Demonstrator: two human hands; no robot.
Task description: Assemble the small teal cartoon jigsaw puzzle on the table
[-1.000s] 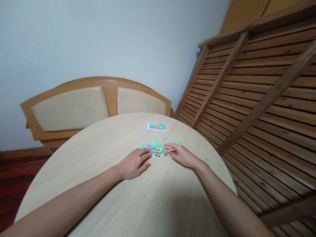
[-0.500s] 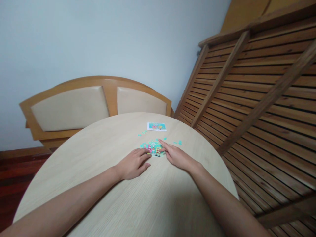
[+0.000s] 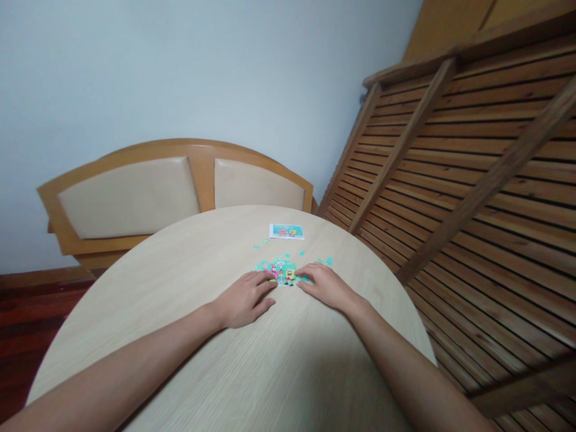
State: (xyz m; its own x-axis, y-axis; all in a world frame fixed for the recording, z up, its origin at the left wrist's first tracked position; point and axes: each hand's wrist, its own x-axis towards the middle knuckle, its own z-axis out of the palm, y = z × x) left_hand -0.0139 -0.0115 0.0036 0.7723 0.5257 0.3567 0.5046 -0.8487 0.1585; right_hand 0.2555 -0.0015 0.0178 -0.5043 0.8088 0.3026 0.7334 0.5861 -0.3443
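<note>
A partly joined jigsaw puzzle (image 3: 282,273) with cartoon figures on a turquoise ground lies flat on the table. My left hand (image 3: 247,298) rests at its lower left, palm down, fingers stretched onto its edge and thumb spread apart. On the other side is my right hand (image 3: 327,285), its bent fingers at the puzzle's right edge and the thumb held apart beneath them. I see nothing gripped in either hand. Both hands cover parts of the puzzle's sides.
Loose turquoise puzzle pieces (image 3: 329,261) lie to the right, and more pieces (image 3: 264,242) at the upper left. Behind them is a picture card (image 3: 287,231) with the same figures. The round table (image 3: 180,264) stands before a padded headboard (image 3: 135,198); a slatted wooden frame (image 3: 427,180) leans at right.
My right hand has drawn back from the puzzle's top and middle to its right edge, and the index finger that pointed forward is now bent. My left hand stays in place.
</note>
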